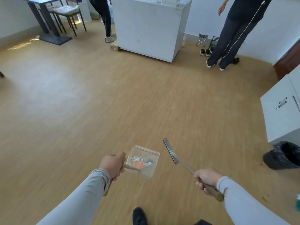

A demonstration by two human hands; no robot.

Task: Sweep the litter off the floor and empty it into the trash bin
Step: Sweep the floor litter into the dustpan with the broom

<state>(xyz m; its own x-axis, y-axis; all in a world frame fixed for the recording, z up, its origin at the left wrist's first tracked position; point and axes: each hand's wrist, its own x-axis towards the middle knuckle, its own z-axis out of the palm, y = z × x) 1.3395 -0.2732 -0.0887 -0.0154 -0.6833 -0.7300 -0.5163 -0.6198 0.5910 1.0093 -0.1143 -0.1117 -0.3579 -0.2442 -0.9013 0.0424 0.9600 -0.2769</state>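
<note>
Wood-look floor (pixel 100 101) fills pretty much the whole head view, light tan planks with a patch of sun near the top left. Down at the bottom, the left hand (pixel 112 165) is wrapped around the brownish handle of a clear dustpan (pixel 142 161), fingers curled tight round it, and the pan is tilted a bit just in front of that hand. Inside the pan sits the litter (pixel 142 163) — something orange plus a few crumpled white and blue scraps, too blurry to say more. The right hand (pixel 205 180) grips the wooden end of a small broom (pixel 170 151), fist closed on it, with the thin metal shaft running up and left to the narrow dark head, which sits just to the right of the pan and isn't touching it. Both arms are in grey sleeves, and a dark shoe (pixel 139 215) pokes in at the bottom edge. Over on the right, near the edge, there's the trash bin (pixel 284 157) with a black bag liner, well apart from the pan, tucked just below a white cabinet (pixel 282 108). Further back: a big white counter block (pixel 151 28), a dark table (pixel 47 21) with a cushioned chair (pixel 68 13) top left, and two people standing — one behind the counter, one in dark striped trousers (pixel 230 38) at the right next to some shoes by the wall.
</note>
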